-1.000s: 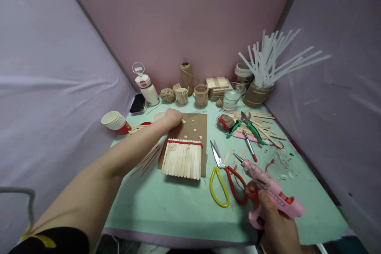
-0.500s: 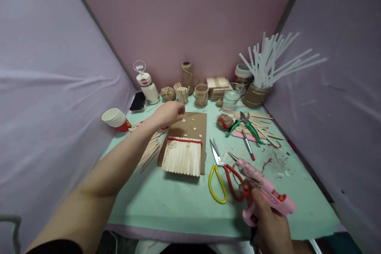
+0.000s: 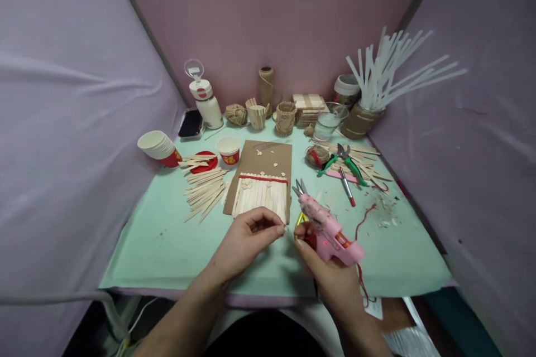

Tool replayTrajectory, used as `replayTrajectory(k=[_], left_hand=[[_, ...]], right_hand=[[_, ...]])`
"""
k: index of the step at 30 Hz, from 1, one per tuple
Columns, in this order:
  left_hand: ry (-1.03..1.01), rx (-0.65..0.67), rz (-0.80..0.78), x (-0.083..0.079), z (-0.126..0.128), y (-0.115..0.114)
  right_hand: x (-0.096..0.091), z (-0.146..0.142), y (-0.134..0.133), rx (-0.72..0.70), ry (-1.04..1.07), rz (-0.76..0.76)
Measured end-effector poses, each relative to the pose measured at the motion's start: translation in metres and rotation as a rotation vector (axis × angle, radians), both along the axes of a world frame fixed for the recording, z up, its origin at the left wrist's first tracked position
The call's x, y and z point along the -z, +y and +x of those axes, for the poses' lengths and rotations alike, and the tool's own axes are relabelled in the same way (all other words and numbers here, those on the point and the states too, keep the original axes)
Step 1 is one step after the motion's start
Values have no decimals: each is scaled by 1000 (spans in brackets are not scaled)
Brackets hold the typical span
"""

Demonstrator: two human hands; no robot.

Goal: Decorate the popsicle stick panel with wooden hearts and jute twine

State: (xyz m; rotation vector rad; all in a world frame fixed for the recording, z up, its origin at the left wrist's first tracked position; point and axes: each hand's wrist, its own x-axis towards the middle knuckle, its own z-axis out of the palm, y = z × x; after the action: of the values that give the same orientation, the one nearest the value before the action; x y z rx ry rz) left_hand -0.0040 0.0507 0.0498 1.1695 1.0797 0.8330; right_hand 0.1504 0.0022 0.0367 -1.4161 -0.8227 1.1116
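My right hand point(image 3: 324, 265) is wrapped round a pink hot glue gun point(image 3: 324, 223), its nozzle end pointing up and to the left. Thumb and fingertips of my left hand point(image 3: 251, 240) are pinched together, holding something too small to make out. This hand is just in front of a panel of craft sticks point(image 3: 262, 195) with a red cord across its top, lying on brown cardboard point(image 3: 263, 159). Small pale pieces are scattered on both. Behind the glue gun lie scissors point(image 3: 300, 187), their handles mostly covered by it and my right hand.
Left of the cardboard stand a paper cup point(image 3: 228, 152), loose craft sticks point(image 3: 203, 192) and stacked cups point(image 3: 159, 148). To the right are green-handled pruners point(image 3: 354, 170), a marker point(image 3: 347, 187) and a twine ball point(image 3: 317, 155). A jar of glue sticks point(image 3: 362, 120) stands at the back right.
My left hand has come back from the far end of the cardboard to the panel's near edge. The glue gun has moved left, over the scissors. The paper cup has come into sight.
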Motion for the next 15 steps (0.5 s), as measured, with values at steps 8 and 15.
replayTrajectory(k=[8, 15], left_hand=[[16, -39, 6, 6, -4, -6], [48, -34, 51, 13, -10, -15]], right_hand=[[1, -17, 3, -8, -8, 14], [3, -22, 2, -9, -28, -27]])
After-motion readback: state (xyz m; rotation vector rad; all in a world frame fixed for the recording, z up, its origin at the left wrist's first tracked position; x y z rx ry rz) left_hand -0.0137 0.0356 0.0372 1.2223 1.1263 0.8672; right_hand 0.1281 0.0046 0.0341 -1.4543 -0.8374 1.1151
